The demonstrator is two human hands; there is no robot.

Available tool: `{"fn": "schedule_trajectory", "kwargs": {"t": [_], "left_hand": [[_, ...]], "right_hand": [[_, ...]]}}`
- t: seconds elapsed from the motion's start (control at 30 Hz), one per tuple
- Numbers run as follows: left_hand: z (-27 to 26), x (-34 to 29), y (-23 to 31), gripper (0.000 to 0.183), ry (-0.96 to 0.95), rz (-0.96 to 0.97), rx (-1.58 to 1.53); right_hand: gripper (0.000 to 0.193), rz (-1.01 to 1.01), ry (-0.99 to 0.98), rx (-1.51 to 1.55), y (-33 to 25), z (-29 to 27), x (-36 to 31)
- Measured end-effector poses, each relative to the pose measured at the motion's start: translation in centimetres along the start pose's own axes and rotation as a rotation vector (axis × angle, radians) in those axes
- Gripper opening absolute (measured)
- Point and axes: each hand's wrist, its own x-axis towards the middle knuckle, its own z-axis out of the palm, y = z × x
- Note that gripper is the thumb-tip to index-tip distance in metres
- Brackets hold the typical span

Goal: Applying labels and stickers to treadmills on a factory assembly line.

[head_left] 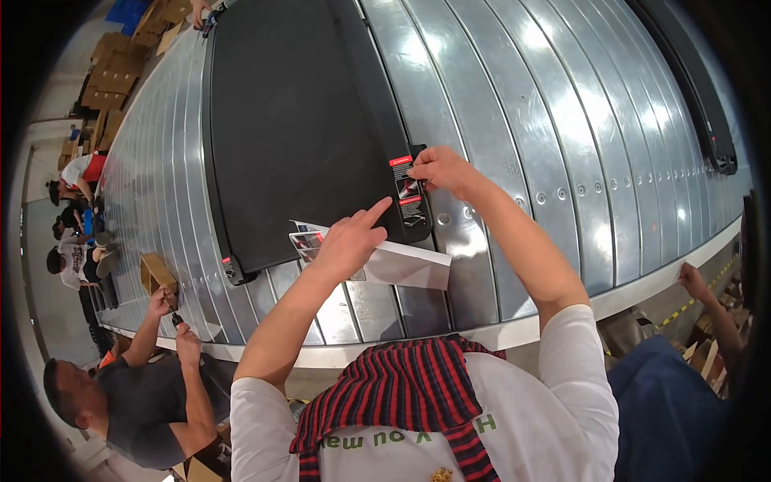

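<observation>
A long black panel (281, 120) with dark end pieces, perhaps a roller cover, lies on the metal slat surface. At its near right corner is a red, black and white warning label (409, 197). My right hand (450, 172) pinches the label's upper right edge. My left hand (350, 243) reaches in from the near side, its index finger stretched out to the label's left edge. Under that hand is a white printed sheet (414, 267), its other fingers curled on it; their grip is partly hidden. A small red-marked label (228, 266) shows on the panel's near left corner.
A white rim (514, 328) borders the curved slat table. Another black bar (697, 96) lies at the far right. To my left, a co-worker (128, 402) holds a tool near a cardboard piece (157, 274). Another person's arm (711, 309) rests on the rim at right. Boxes (116, 68) stand beyond.
</observation>
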Motion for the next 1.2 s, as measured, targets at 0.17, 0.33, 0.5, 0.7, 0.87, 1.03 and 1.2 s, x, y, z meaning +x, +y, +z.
{"fn": "schedule_trajectory", "kwargs": {"t": [0.17,0.33,0.5,0.7,0.87,1.03,1.2], "left_hand": [[0.3,0.1,-0.6,0.023,0.008,0.024,0.016],[0.3,0.1,-0.7,0.005,0.052,0.047,0.018],[0.3,0.1,-0.7,0.005,0.073,0.058,0.002],[0.3,0.0,-0.7,0.018,0.04,0.047,-0.013],[0.2,0.0,-0.7,0.016,0.032,0.052,-0.039],[0.4,-0.1,-1.0,0.005,0.073,0.076,-0.024],[-0.1,0.5,-1.0,0.004,0.046,0.1,-0.015]], "right_hand": [[0.015,0.029,0.011,-0.081,-0.5,0.2,0.1],[0.013,0.052,0.048,-0.104,-0.9,0.4,0.0],[0.013,0.042,0.059,-0.103,-0.8,0.4,0.0],[0.011,0.065,0.033,-0.14,-1.0,0.3,0.0],[0.011,0.049,0.055,-0.151,-0.9,0.5,0.0],[0.013,0.028,0.088,-0.175,-1.2,0.8,-0.2],[0.013,0.022,0.124,-0.185,-1.0,0.8,-0.1]]}}
